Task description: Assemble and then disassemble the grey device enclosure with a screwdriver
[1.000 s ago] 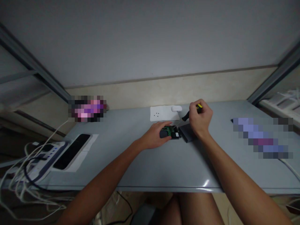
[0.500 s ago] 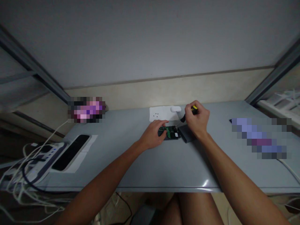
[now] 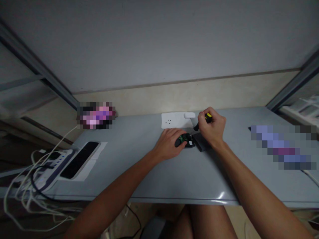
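My left hand (image 3: 170,141) lies over a small black device with a green circuit board (image 3: 185,140) showing, its fingers curled round the device's left end on the grey table (image 3: 154,172). My right hand (image 3: 212,127) is closed round a black screwdriver with a yellow cap (image 3: 204,120), its tip slanting down to the board's right edge. A dark grey flat cover (image 3: 200,143) lies just right of the board, partly under my right hand.
A white sheet (image 3: 175,120) with tiny dark screws and a small white piece (image 3: 189,115) lies behind the board. At the left are a black phone (image 3: 79,159), a power strip (image 3: 50,162) and tangled cables. Blurred patches sit at back left and far right.
My left hand has slid right over the device, covering more of the board. The right hand with the screwdriver has stayed at the board's right edge, shifting only slightly.
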The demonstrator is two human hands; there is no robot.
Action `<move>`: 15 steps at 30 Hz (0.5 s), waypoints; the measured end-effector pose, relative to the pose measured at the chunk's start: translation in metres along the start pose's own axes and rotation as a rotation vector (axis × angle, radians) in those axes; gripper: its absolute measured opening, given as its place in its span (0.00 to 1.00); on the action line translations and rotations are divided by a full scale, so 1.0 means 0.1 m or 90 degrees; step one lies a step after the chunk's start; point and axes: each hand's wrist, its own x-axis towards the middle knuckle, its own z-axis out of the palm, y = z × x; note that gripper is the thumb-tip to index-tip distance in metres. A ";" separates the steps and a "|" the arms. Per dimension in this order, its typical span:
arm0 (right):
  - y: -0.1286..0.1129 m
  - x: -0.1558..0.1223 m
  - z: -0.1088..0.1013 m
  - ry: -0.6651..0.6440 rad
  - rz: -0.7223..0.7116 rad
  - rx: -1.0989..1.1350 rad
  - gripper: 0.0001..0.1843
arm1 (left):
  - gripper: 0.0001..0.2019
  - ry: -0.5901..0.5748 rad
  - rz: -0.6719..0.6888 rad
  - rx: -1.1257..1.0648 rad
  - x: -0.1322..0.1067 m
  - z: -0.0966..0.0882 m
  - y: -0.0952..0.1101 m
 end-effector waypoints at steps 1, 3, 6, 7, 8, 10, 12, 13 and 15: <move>0.00 0.00 0.00 0.002 -0.001 0.001 0.14 | 0.16 -0.007 -0.005 -0.001 0.01 0.01 0.00; 0.01 -0.01 0.00 0.007 -0.007 0.001 0.14 | 0.16 -0.019 -0.018 -0.006 0.01 0.03 -0.01; 0.00 -0.02 0.01 0.011 -0.016 0.000 0.14 | 0.16 -0.028 -0.033 -0.013 0.02 0.06 -0.02; 0.00 -0.03 0.01 0.014 -0.019 0.000 0.14 | 0.16 -0.030 -0.034 -0.015 0.02 0.07 -0.03; 0.00 -0.03 0.01 0.016 -0.022 0.000 0.14 | 0.16 -0.033 -0.033 -0.017 0.01 0.07 -0.03; 0.00 -0.04 0.00 0.018 -0.028 -0.001 0.14 | 0.17 -0.040 -0.031 -0.022 0.01 0.07 -0.02; 0.00 -0.05 -0.01 0.019 -0.033 -0.004 0.14 | 0.18 -0.045 -0.028 -0.023 0.01 0.06 -0.01; 0.00 -0.05 -0.01 0.020 -0.036 -0.005 0.14 | 0.18 -0.048 -0.027 -0.022 0.01 0.05 -0.01; 0.01 -0.05 -0.01 0.023 -0.040 -0.009 0.14 | 0.17 -0.055 -0.029 -0.016 0.01 0.04 0.00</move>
